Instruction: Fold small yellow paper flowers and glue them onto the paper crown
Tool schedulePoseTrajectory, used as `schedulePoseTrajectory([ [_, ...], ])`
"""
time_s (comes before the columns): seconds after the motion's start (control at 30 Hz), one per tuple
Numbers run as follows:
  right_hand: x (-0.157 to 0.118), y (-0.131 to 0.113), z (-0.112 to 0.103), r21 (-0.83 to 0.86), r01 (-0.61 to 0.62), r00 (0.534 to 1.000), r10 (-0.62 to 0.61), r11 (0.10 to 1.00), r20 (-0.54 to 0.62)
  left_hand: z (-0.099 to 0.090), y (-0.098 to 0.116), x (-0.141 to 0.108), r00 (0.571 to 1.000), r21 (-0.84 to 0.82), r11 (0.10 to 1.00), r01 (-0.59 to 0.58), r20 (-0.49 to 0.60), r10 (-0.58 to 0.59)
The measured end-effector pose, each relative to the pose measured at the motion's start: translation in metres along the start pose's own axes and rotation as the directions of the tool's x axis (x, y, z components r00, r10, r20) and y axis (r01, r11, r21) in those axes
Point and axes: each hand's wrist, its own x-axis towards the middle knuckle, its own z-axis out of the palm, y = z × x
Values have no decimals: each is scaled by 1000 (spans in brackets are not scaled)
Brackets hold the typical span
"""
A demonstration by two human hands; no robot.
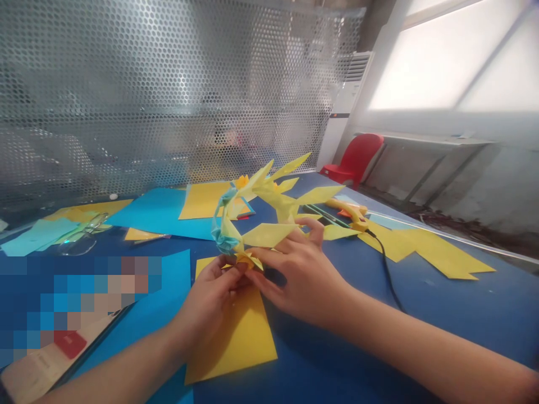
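Both hands meet at the near side of a paper wreath (pixel 261 193) made of pale yellow pointed leaves, with a teal wrapped section (pixel 223 238) on its left. My left hand (pixel 217 283) is closed at the wreath's lower end, pinching a small orange-yellow paper flower (pixel 245 260). From the right, my right hand (pixel 301 264) has its thumb and index finger closed on the same flower, its other fingers curled near the leaves. Fingers partly cover the flower. Below the hands a yellow paper sheet (pixel 236 336) lies on the blue table.
A yellow glue gun (pixel 353 216) with a black cord (pixel 389 280) lies behind the right hand. Blue sheets (pixel 143 216), yellow scraps (pixel 438 252) and glasses (pixel 80 241) are spread around. A perforated metal panel (pixel 168 84) stands behind; a red chair (pixel 357 157) is beyond the table.
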Motion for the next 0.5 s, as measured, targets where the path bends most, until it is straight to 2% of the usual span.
schedulePoseTrajectory([
  [0.5, 2, -2, 5, 7, 42, 999, -42, 999, 11, -7, 1, 0, 1000, -35, 999, 6, -18, -7],
])
